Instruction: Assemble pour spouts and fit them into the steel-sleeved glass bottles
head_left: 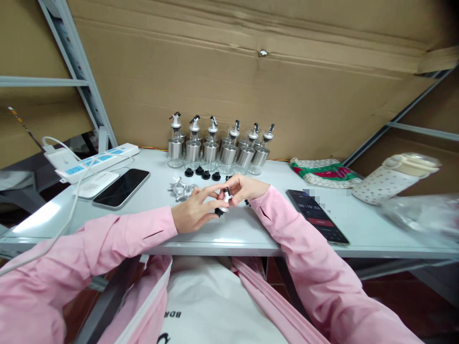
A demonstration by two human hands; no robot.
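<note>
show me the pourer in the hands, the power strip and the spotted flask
Pourer (224, 209): head view, on its silver collar.
Power strip (103, 158): head view, on a blue socket near its middle.
Flask (383, 178): head view, on its spotted body.

Tabletop (229, 235): pale, glossy
Back: bottles (210, 152), upright
Middle: black caps (206, 175), silvery parts (181, 189)
Left: power strip (96, 161), black phone (122, 188)
Right: cloth (322, 173), lit phone (317, 217), spotted flask (390, 180)

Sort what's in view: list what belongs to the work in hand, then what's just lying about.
Seems part of the work:
spout, in left hand and right hand
silver pieces
black stoppers
bottles

Seems just lying about:
left phone
right phone
power strip
cloth
flask
plastic bag
</note>
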